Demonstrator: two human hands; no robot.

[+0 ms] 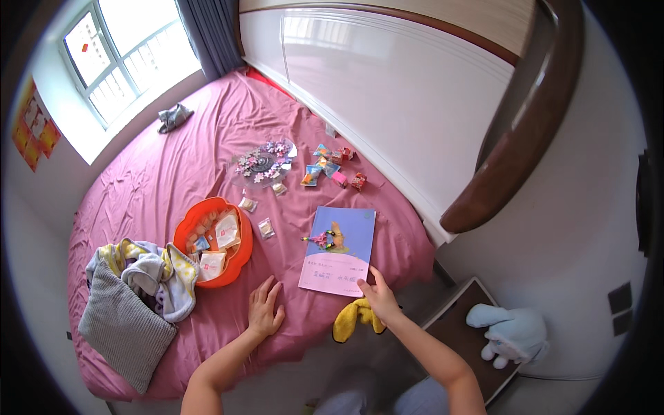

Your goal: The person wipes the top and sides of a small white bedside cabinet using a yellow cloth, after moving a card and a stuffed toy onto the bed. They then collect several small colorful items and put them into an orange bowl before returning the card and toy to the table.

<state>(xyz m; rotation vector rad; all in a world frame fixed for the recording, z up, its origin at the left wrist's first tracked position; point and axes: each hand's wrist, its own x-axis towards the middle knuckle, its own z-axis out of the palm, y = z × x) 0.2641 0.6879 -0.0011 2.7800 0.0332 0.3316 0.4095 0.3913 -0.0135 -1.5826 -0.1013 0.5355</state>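
Observation:
My left hand [265,309] rests on the pink bedsheet with its fingers spread and nothing in them. At the near right corner of a thin blue-and-pink booklet [335,273], my right hand [378,296] grips the edge, thumb on the cover. The booklet lies on the bed, its cover showing a printed picture and some handwriting. On its middle sits a small pink, green and black trinket [320,240]. Just below my right hand, a yellow cloth item [354,319] lies at the bed's edge; its kind is unclear.
Left of the booklet stands an orange bowl [247,242] of wrapped packets. Beyond are small snack packs [311,175] and a tray of puzzle-like pieces [257,162]. A grey knitted cushion [128,332] and blanket [181,277] lie left. A blue plush toy [519,332] sits on the nightstand [443,325].

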